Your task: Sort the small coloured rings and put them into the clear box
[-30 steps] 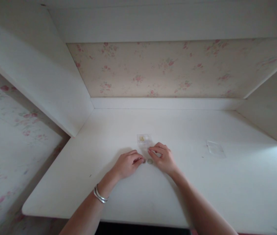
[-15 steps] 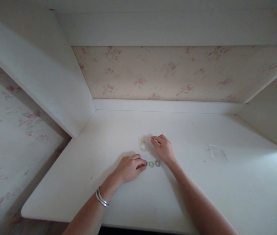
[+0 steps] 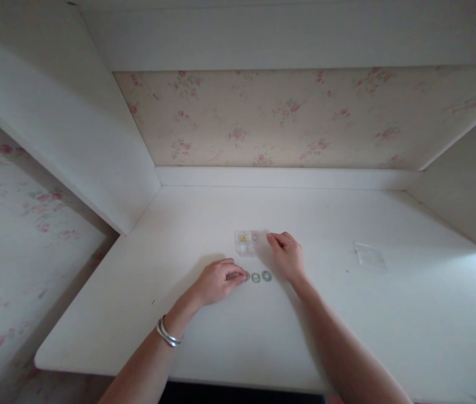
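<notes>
Two hands rest apart on a white surface (image 3: 347, 325): left hand (image 3: 215, 281) fingertips touch one of three small rings (image 3: 256, 278); right hand (image 3: 287, 256), curled and empty, lies beside one clear box (image 3: 246, 242).

A home, most likely a bedroom or study corner. A white built-in desk (image 3: 347, 314) sits in an alcove under a white shelf (image 3: 288, 33), with white side panels. Cream wallpaper (image 3: 288, 120) printed with small pink roses covers the back wall and the wall to the left.
</notes>
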The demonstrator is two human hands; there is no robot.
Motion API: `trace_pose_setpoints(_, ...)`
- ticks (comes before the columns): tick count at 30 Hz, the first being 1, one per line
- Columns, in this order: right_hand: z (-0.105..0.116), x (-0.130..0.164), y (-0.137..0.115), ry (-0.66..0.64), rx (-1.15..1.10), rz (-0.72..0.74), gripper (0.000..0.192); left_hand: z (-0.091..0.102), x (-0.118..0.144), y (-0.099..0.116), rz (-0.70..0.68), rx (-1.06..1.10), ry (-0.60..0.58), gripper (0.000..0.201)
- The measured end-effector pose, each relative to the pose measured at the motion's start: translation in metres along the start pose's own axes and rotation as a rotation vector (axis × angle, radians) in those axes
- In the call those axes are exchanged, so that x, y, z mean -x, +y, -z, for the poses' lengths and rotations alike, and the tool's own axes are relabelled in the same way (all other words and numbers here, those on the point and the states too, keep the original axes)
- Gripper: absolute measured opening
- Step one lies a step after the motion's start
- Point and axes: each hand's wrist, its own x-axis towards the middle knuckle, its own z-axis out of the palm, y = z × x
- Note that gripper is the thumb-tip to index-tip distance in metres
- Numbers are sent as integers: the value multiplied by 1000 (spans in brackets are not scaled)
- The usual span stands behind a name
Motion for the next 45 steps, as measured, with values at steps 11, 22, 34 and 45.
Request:
trace_pose_setpoints(11,13,11,-14,-325,31,265,30,2,-7,-4,109,180,132,32)
trace_pose_setpoints(22,19,31,-38,-668,271,694,12,16,-68,20,78,14,287,31)
trace_pose_setpoints(34,15,31,-33,-638,277,741,18,-1,-111,4,92,-315,172,25)
trace_pose_setpoints(45,10,20,-18,-336,-9,412,19,8,-55,0,12,-247,419,23)
